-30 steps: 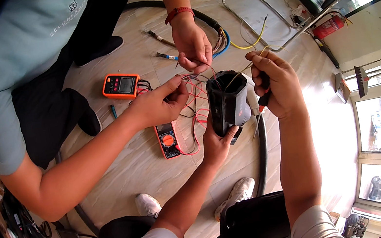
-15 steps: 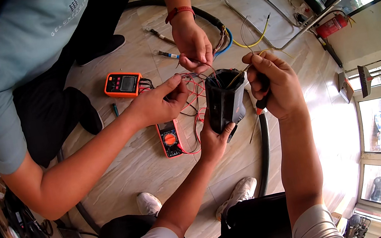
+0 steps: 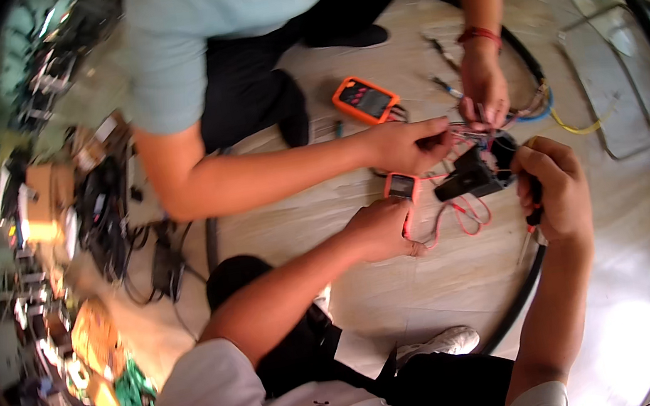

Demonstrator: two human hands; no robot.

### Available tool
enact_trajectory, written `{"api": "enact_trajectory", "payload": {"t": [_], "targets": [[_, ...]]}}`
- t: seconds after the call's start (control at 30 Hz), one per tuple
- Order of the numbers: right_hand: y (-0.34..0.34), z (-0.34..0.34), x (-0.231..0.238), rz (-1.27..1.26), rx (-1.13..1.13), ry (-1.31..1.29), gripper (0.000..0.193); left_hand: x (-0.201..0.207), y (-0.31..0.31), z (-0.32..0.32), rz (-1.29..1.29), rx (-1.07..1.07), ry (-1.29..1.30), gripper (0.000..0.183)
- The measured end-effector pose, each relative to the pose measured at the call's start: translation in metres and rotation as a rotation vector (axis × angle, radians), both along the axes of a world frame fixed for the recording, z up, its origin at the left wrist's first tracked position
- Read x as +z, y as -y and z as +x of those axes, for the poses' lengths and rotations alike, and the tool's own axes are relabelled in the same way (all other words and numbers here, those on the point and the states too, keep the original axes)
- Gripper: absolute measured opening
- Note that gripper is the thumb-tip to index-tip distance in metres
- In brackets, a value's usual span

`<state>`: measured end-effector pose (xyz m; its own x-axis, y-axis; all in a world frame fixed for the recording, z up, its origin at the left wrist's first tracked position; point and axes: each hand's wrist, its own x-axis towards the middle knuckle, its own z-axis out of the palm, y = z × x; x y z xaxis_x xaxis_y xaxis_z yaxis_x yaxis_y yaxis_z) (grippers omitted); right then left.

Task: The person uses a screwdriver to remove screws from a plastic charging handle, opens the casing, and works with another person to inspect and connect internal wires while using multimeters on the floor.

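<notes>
My left hand [image 3: 384, 229] is closed around the lower part of an orange multimeter [image 3: 401, 185], covering its dial; the small screen shows above my fingers. My right hand [image 3: 555, 184] grips a screwdriver [image 3: 538, 203] with a dark and red handle, its shaft pointing down. The right thumb and forefinger pinch beside the rim of a black plastic housing [image 3: 468, 174], perhaps on a thin wire; blur hides this. The housing lies tilted, its open end towards that hand. Across from me, a co-worker's two hands [image 3: 411, 146] hold thin wires [image 3: 472, 130] coming from the housing.
A second orange meter [image 3: 366, 100] lies on the tiled floor beyond the co-worker's forearm. Red test leads [image 3: 470, 219] loop near the housing. A thick black cable [image 3: 517, 304] curves along the right. Boxes [image 3: 50, 189] and tangled black cables [image 3: 106, 227] crowd the left side.
My view has swung left. My left hand has let go of the black housing and taken hold of the multimeter. The housing has tipped from upright onto its side.
</notes>
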<state>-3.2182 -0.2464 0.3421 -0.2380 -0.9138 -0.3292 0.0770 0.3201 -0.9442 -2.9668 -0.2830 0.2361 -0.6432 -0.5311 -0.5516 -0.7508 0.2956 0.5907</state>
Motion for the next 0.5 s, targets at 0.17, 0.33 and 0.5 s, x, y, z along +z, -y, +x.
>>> {"api": "enact_trajectory", "payload": {"t": [0.17, 0.33, 0.5], "targets": [[0.001, -0.002, 0.002, -0.056, 0.062, 0.019, 0.025, 0.142, 0.029, 0.089, 0.846, -0.131, -1.191, 0.063], [0.007, -0.012, 0.004, -0.099, 0.078, 0.021, 0.025, 0.160, 0.035, 0.063, 0.757, -0.187, -1.513, 0.073], [0.011, -0.009, 0.003, -0.053, 0.094, -0.037, 0.026, 0.078, 0.015, -0.030, 0.340, 0.424, -0.904, 0.040]]}}
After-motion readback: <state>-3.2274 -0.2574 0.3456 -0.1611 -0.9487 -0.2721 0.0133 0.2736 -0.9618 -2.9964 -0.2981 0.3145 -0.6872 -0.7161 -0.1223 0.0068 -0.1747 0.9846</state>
